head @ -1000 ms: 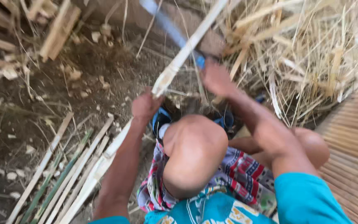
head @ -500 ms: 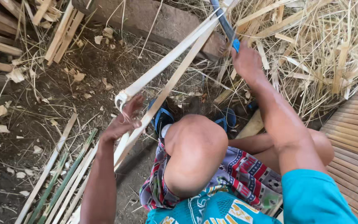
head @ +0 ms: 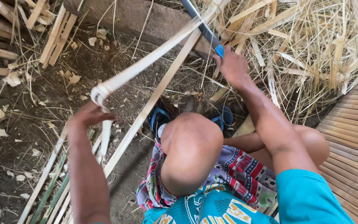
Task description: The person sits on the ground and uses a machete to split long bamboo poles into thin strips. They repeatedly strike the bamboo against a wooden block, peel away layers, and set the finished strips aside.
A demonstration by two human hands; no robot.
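A long pale bamboo strip [head: 154, 58] is running from the centre-left of the scene up to the far middle, flat and thin, fibrous, w/ its near end curling over in a frayed bend. A second strip [head: 146, 112], same pale wood, is branching off below it and slanting down to the near left, so the two are forming a narrow V that closes at the far end. The left hand [head: 88, 116] is gripping the curled end of the upper strip, fingers clenched round it. The right hand [head: 233, 66] is closed tight on the blue handle of a knife [head: 206, 30]; its dark blade is pointing far-left, lying just where the two strips meet.

Both knees are bent in the near middle, shorts in a busy patterned cloth, shirt teal. Blue sandals [head: 159, 118] are sitting on the dirt just beyond the knees.

Near left: more cut strips [head: 50, 182] lying side by side on the ground, some pale, some green-skinned. Far right: a loose heap of dry shavings and splinters [head: 311, 45], straw-coloured, tangled. Right edge: a slatted bamboo floor [head: 353, 141], ribs close & even. Far left: rough wood pieces [head: 54, 35] stacked on dark soil w/ chips scattered about.
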